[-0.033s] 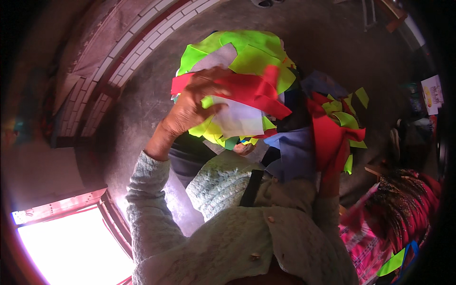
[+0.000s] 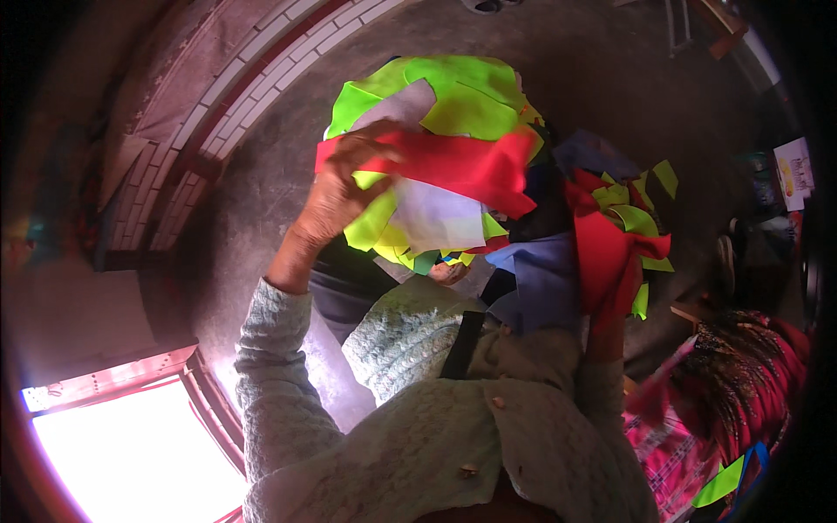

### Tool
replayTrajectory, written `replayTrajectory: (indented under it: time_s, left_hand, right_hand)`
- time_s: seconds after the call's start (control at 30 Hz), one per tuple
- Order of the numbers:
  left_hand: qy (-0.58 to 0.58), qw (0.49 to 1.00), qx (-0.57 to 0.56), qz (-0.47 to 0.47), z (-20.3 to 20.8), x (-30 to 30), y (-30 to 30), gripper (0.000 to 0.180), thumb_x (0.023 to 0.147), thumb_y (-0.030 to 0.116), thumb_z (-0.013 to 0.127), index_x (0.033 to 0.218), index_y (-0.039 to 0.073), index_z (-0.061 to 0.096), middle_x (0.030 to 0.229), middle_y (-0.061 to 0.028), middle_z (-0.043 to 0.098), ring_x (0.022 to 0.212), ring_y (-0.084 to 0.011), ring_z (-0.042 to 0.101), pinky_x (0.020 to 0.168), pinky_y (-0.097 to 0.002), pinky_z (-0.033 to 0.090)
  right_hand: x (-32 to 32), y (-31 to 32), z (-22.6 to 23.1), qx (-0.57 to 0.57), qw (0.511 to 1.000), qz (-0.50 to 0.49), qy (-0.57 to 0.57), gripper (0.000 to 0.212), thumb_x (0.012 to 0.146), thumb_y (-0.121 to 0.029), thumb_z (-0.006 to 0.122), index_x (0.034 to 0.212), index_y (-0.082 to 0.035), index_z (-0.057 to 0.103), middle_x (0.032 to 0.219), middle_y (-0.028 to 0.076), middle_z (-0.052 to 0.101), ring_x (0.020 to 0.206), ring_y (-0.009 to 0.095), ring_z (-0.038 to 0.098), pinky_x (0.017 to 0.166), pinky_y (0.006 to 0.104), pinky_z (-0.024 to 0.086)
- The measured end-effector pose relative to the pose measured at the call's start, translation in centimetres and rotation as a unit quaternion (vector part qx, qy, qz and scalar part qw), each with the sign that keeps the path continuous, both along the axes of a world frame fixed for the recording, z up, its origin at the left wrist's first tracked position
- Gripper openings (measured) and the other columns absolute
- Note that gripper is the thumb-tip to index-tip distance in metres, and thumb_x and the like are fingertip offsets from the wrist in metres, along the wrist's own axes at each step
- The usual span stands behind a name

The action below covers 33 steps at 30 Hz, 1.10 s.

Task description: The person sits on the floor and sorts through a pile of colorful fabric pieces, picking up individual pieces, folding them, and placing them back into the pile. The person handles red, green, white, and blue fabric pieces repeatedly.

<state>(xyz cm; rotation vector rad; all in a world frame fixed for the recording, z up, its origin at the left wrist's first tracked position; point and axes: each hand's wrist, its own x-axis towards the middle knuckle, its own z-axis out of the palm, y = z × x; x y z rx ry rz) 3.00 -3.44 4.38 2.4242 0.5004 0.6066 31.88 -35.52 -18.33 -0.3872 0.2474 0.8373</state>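
Note:
My left hand (image 2: 336, 196) rests over the left part of a red cloth strip (image 2: 453, 166), with its thumb and fingers apart. The strip lies across a heap of neon yellow-green cloth pieces (image 2: 475, 96), and its right end is blurred. Beside my fingertips lies a white cloth piece (image 2: 440, 218), below the strip. A grey-lilac piece (image 2: 403, 105) sits just above my hand. My right wrist (image 2: 603, 342) runs up under a red cloth (image 2: 610, 253) bunched with yellow-green scraps (image 2: 635, 218); the fingers of that hand are hidden. A blue-grey cloth (image 2: 545, 279) hangs next to it.
Grey floor (image 2: 261, 174) surrounds the heap. A tiled step edge (image 2: 270, 74) curves along the upper left. At lower right lies pink patterned fabric (image 2: 680, 444) with a yellow-green strip (image 2: 719, 482). A white printed box (image 2: 793, 174) stands at the far right.
The red strip's right end has dropped from a raised fold and spread to the right. My left hand has shifted slightly left. The right arm looks unchanged.

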Motion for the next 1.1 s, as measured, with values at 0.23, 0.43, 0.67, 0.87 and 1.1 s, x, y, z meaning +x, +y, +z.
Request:
replayTrajectory:
  time_s: [0.23, 0.43, 0.67, 0.87, 1.1]
  left_hand:
    - [-0.023, 0.934, -0.197, 0.297, -9.3, -8.3, 8.6, 0.027, 0.083, 0.022, 0.066, 0.096, -0.001, 0.063, 0.092, -0.0081, 0.066, 0.085, -0.0158, 0.062, 0.078, -0.0292, 0.048]
    - [-0.028, 0.894, -0.324, 0.306, -8.2, -7.3, 7.8, 0.04, 0.083, 0.031, 0.066, 0.101, -0.005, 0.064, 0.089, -0.0075, 0.065, 0.081, -0.0147, 0.06, 0.075, -0.0287, 0.046]
    - [-0.05, 0.899, -0.316, 0.298, -9.7, -8.0, 9.4, 0.033, 0.082, 0.028, 0.068, 0.096, -0.002, 0.067, 0.086, -0.0066, 0.067, 0.078, -0.0147, 0.061, 0.071, -0.0286, 0.047]
    - [-0.062, 0.962, -0.071, 0.257, -10.2, -8.3, 11.9, 0.028, 0.08, 0.023, 0.068, 0.093, -0.002, 0.066, 0.083, -0.0069, 0.068, 0.074, -0.012, 0.062, 0.067, -0.0276, 0.049]
    - [-0.211, 0.929, -0.082, 0.292, -3.9, -4.3, 11.9, 0.021, 0.077, 0.016, 0.073, 0.086, -0.001, 0.064, 0.077, -0.0067, 0.065, 0.07, -0.0125, 0.06, 0.066, -0.0269, 0.048]
  right_hand:
    - [-2.3, 1.4, 3.9, -0.119, 0.957, 0.031, -0.262, 0.04, 0.1, -0.028, 0.036, 0.127, 0.0, 0.046, 0.124, 0.012, 0.053, 0.109, 0.02, 0.054, 0.096, 0.0326, 0.042]
    - [-1.9, 1.3, 4.3, -0.042, 0.964, 0.084, -0.248, 0.042, 0.098, -0.027, 0.037, 0.128, 0.001, 0.046, 0.126, 0.014, 0.053, 0.113, 0.026, 0.053, 0.099, 0.0387, 0.041]
    - [-1.6, 1.1, 3.6, -0.022, 0.965, 0.085, -0.245, 0.04, 0.098, -0.026, 0.037, 0.125, 0.001, 0.047, 0.124, 0.014, 0.054, 0.111, 0.026, 0.054, 0.098, 0.0388, 0.042]
    - [-0.4, -0.9, 0.3, -0.114, 0.927, 0.093, -0.345, 0.041, 0.099, -0.03, 0.037, 0.128, -0.001, 0.046, 0.124, 0.011, 0.053, 0.111, 0.022, 0.053, 0.096, 0.0345, 0.042]
    - [-1.6, 0.8, 2.2, -0.222, 0.926, 0.028, -0.303, 0.037, 0.098, -0.028, 0.04, 0.122, -0.001, 0.05, 0.116, 0.009, 0.058, 0.101, 0.02, 0.058, 0.089, 0.0315, 0.045]
